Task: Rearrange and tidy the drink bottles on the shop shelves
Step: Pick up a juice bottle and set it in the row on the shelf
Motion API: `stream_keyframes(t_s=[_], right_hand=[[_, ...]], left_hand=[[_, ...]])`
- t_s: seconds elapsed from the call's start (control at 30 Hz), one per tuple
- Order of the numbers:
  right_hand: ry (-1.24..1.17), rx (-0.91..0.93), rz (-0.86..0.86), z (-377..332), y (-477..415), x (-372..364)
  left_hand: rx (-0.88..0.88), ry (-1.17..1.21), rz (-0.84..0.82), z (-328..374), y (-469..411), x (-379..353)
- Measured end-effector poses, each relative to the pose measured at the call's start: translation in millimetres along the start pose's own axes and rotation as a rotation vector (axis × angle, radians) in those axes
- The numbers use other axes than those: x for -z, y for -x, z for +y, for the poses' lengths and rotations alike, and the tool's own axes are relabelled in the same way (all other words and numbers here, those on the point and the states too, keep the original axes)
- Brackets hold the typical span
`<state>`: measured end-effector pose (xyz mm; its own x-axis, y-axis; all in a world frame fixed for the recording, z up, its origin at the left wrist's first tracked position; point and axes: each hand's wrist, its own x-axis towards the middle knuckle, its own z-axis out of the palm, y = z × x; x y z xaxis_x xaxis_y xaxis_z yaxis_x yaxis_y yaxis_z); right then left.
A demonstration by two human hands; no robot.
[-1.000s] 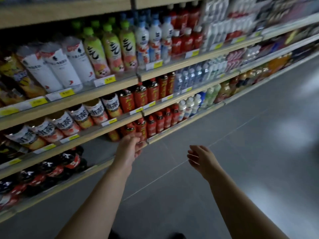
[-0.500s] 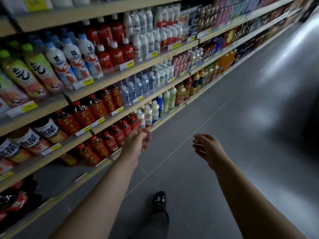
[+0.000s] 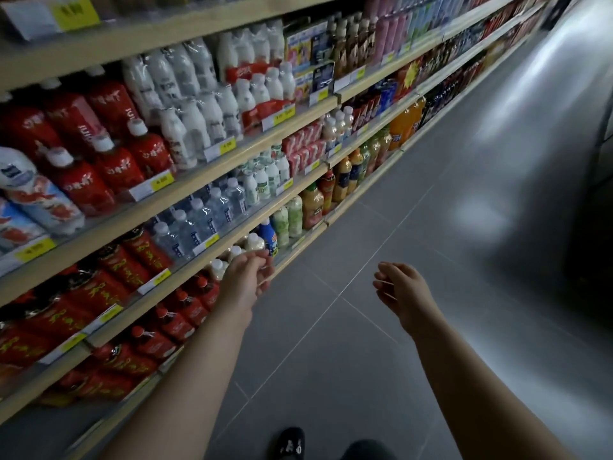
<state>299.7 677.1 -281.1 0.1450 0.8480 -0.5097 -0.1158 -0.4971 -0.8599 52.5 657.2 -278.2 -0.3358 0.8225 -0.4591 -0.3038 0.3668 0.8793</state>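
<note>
Since the earlier frame the view has slid further along the aisle, so the red bottles that sat level with the left hand now lie behind it and pale, white-capped bottles have come up beside the fingers. The shelves (image 3: 212, 171) run along the left side in long wooden tiers, packed with drink bottles, and recede toward the far right; grey floor tiles (image 3: 381, 227) fill the rest. Red bottles with gold lettering (image 3: 109, 287) crowd the lower tiers near the camera, clear water bottles (image 3: 199, 220) stand on the tier above. The left hand (image 3: 247, 282) reaches toward the bottom tier, fingers loosely curled and empty, just beside the small white-capped bottles (image 3: 232, 252). The right hand (image 3: 403, 290) hangs over the floor, relaxed, half-curled, holding nothing, well apart from the shelving.
</note>
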Motion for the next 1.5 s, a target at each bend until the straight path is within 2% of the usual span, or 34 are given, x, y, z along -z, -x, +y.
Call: stream_keyframes(t_s=[0.13, 0.27, 0.47, 0.67, 0.87, 1.17, 1.27, 1.5], right_hand=[[0.021, -0.032, -0.002, -28, -77, 27], [0.077, -0.061, -0.014, -62, -167, 48], [0.278, -0.067, -0.173, -134, -295, 61], [0.385, -0.121, -0.250, -166, -398, 35], [0.477, -0.188, -0.331, -167, -494, -17], [0.570, -0.209, -0.413, -101, -653, -93], [0.561, -0.212, -0.465, -53, -703, -110], [0.455, -0.175, -0.468, 72, -800, -129]], left_hand=[[0.018, -0.013, -0.010, 8, -51, -66], [0.060, -0.002, 0.058, 6, -109, -129], [0.125, 0.064, 0.158, 17, -188, -218], [0.138, 0.092, 0.282, 31, -261, -255], [0.217, 0.054, 0.324, 16, -352, -265], [0.274, -0.038, 0.340, -37, -514, -289], [0.292, -0.007, 0.361, -85, -556, -296], [0.278, 0.122, 0.445, -224, -648, -301]])
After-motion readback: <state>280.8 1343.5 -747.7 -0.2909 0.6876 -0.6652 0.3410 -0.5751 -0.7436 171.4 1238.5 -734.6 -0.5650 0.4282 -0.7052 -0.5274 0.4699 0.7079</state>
